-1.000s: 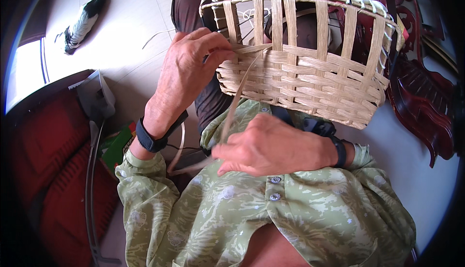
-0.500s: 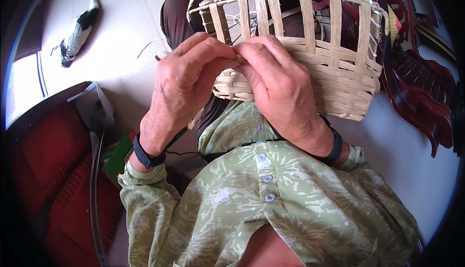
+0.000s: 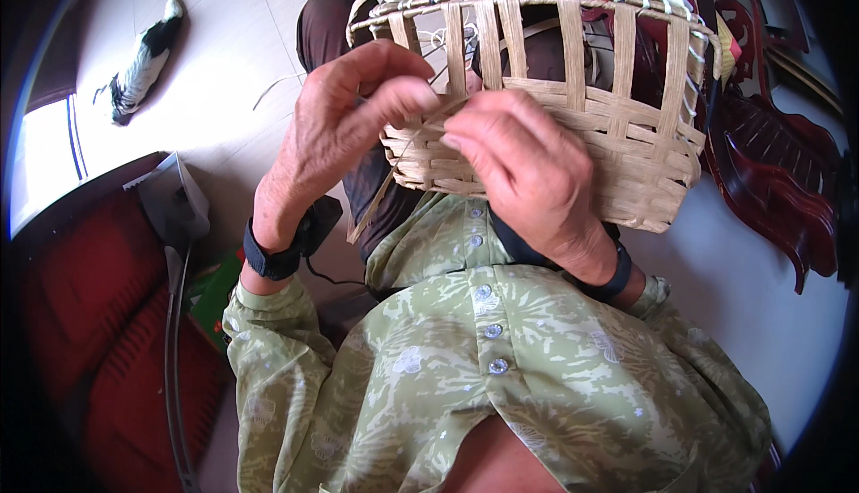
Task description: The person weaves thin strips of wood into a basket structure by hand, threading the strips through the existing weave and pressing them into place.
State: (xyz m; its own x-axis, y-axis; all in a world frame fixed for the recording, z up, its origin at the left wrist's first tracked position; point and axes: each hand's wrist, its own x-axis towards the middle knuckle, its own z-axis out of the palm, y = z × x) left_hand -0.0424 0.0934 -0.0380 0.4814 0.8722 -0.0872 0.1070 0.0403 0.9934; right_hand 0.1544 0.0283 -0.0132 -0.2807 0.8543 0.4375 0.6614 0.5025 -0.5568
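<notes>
Feather duster (image 3: 141,59) lying on floor, 10 o'clock. Left hand (image 3: 344,131) pinching thin bamboo strip (image 3: 420,131) at basket's woven wall. Right hand (image 3: 528,166) pressed flat on woven bamboo basket (image 3: 617,108), grip undeterminable; basket on lap, 1 o'clock.

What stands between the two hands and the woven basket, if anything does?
Nothing visible does. The left hand and the right hand both rest directly on the near wall of the woven basket, their fingers meeting at a thin strip that hangs down from the weave.
</notes>
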